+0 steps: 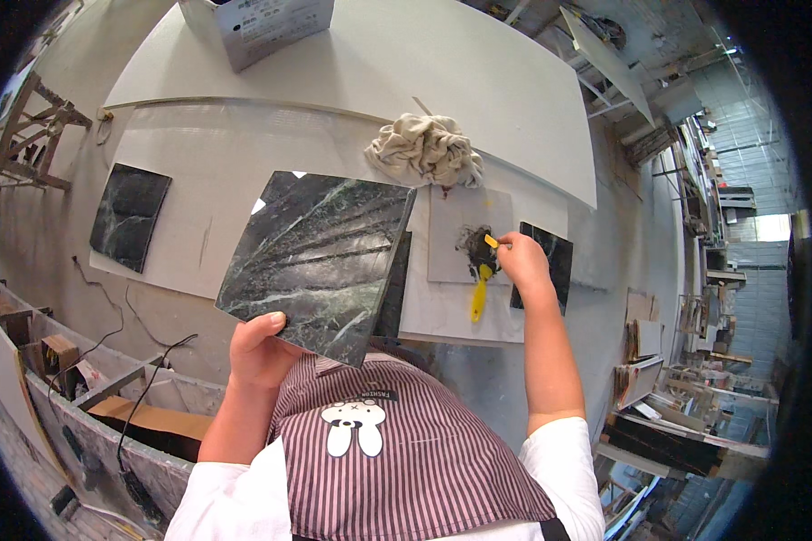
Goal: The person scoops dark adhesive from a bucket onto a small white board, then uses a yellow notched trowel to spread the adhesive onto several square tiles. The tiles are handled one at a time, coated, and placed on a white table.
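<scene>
My left hand (263, 344) grips the lower edge of a square dark green marble tile (320, 252) with pale veins, thumb on its top face. The tile is raised and tilted above the table. My right hand (521, 260) pinches a small yellow scraper (491, 241) over a smear of black paste (475, 245). That paste lies on a thin grey board (447, 234). Just below the smear rests a yellow putty knife (479, 299), its blade end in the paste. Beside my right hand lies another dark marble tile (558, 261), partly covered by the hand.
A crumpled beige cloth (424, 151) sits beyond the board. One dark tile (131, 216) lies at the table's left, and another (393, 293) is half hidden under the raised one. A printed box (275, 27) stands on the far white slab (460, 63). Cables (99, 279) trail at left.
</scene>
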`<state>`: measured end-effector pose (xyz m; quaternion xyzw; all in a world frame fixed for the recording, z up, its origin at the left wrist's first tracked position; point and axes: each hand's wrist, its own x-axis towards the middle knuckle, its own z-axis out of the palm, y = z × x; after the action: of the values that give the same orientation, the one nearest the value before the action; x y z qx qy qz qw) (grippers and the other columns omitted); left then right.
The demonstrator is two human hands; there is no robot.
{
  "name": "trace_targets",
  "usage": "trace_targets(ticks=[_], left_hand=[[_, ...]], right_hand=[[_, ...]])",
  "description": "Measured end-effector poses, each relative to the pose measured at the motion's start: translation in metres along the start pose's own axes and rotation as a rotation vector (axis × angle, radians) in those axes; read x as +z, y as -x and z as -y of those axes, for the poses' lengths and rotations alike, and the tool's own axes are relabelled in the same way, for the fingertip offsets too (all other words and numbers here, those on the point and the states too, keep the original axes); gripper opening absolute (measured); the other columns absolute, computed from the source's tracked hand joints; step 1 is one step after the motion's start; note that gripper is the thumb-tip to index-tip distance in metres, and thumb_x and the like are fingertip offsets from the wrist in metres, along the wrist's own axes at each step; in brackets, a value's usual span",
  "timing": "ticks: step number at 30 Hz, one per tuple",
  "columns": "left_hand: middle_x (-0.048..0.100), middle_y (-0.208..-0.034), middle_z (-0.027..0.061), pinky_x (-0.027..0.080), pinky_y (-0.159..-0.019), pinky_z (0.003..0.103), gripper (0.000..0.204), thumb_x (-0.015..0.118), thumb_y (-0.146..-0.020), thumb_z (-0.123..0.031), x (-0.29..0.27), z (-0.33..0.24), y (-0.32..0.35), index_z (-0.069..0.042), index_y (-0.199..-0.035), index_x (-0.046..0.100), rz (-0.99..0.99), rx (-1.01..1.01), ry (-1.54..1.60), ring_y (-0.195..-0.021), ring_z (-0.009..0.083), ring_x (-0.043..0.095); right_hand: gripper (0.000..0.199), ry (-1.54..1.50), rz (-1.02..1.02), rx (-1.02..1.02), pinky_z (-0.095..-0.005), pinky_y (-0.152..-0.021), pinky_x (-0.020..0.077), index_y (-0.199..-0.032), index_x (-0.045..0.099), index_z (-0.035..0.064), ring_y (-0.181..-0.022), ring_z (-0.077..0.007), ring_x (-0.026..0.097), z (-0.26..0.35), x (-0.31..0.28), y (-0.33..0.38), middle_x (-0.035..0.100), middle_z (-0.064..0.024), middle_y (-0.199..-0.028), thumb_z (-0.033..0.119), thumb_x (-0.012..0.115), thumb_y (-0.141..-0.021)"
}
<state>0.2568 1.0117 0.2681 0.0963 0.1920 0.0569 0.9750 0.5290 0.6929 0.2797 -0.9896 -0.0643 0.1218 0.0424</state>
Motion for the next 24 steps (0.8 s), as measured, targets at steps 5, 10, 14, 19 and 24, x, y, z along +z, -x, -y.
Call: trace_targets(ticks=[5, 10, 14, 19, 24], left_hand=[[0.055, -0.126, 0.0212, 0.052, -0.092, 0.055, 0.056, 0.055, -0.081, -0.002, 0.006, 0.0, 0.003, 0.005, -0.134, 0.038, -0.003, 0.028, -0.008, -0.111, 0.0356, 0.061], [0.056, -0.125, 0.0222, 0.051, -0.093, 0.056, 0.055, 0.055, -0.081, -0.002, 0.005, 0.001, 0.005, 0.007, -0.133, 0.04, -0.014, 0.002, 0.007, -0.11, 0.0367, 0.061], [0.059, -0.121, 0.0231, 0.052, -0.09, 0.056, 0.05, 0.055, -0.083, -0.005, 0.001, 0.0, 0.004, 0.007, -0.13, 0.044, -0.015, -0.044, 0.031, -0.108, 0.0381, 0.062], [0.06, -0.119, 0.0238, 0.053, -0.089, 0.052, 0.046, 0.051, -0.086, -0.009, -0.004, -0.003, 0.004, 0.012, -0.127, 0.045, 0.05, -0.077, 0.068, -0.105, 0.0366, 0.064], [0.061, -0.12, 0.022, 0.05, -0.095, 0.051, 0.048, 0.053, -0.084, -0.01, -0.002, 0.0, -0.003, 0.009, -0.128, 0.046, 0.087, -0.135, 0.082, -0.109, 0.0342, 0.063]], right_hand=[[0.025, -0.001, 0.045, 0.031, -0.0429, -0.082, 0.0524, -0.095, 0.073, 0.0073, -0.09, -0.035, 0.067, 0.007, -0.001, -0.003, 0.07, -0.0193, -0.093, 0.019, 0.06, -0.078], [0.024, 0.07, 0.114, 0.062, -0.0421, -0.082, 0.0524, -0.094, 0.074, 0.0071, -0.09, -0.035, 0.067, 0.006, -0.007, 0.001, 0.069, -0.0203, -0.092, 0.018, 0.061, -0.076], [0.027, -0.035, 0.251, -0.038, -0.0394, -0.082, 0.0518, -0.099, 0.073, 0.0046, -0.091, -0.0327, 0.068, 0.0, -0.025, 0.0, 0.07, -0.0205, -0.093, 0.017, 0.062, -0.078], [0.027, -0.933, 0.432, -0.278, -0.0231, -0.072, 0.0461, -0.113, 0.067, -0.0004, -0.081, -0.0087, 0.058, 0.068, -0.105, 0.069, 0.062, -0.0015, -0.086, 0.005, 0.062, -0.087], [0.015, -0.723, 0.488, -0.77, -0.0256, -0.065, 0.0471, -0.097, 0.069, 0.0021, -0.076, -0.013, 0.06, 0.103, -0.124, 0.108, 0.065, -0.0057, -0.086, -0.001, 0.066, -0.083]])
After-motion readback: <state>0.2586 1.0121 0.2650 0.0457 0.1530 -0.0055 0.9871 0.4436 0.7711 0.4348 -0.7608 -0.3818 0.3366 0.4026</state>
